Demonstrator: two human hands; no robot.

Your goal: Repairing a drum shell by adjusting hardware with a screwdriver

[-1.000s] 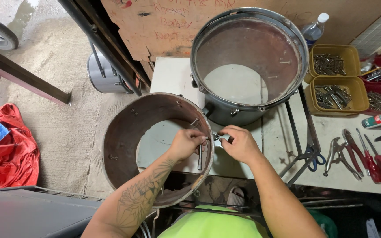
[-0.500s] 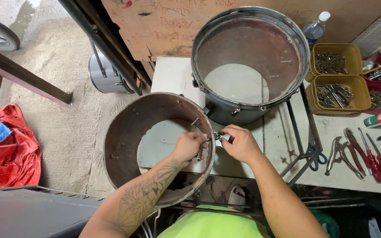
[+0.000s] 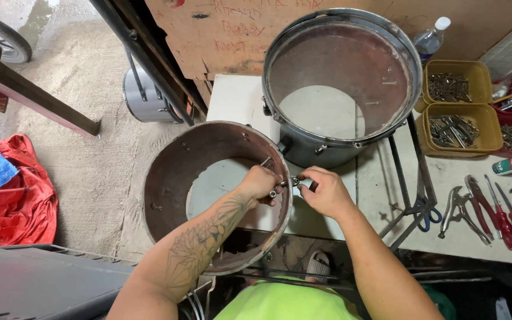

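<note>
A crumpled red cloth was seen on the concrete floor, far to the left of the rusty brown round drum shell, with a grey metal bucket standing beyond the shell. The shell was laid open side up at the near corner of the white table; its inner wall was dull and rust-stained, with small bolts set in the rim. The left hand was placed inside the shell's right wall, fingers curled tightly around a small metal lug fitting. The right hand was held just outside that wall, thumb and forefinger pinched on the fitting's outer end. Behind the shell a larger grey-rimmed drum shell was stood. Further right, yellow plastic trays of metal parts and red-handled pliers were laid out.
</note>
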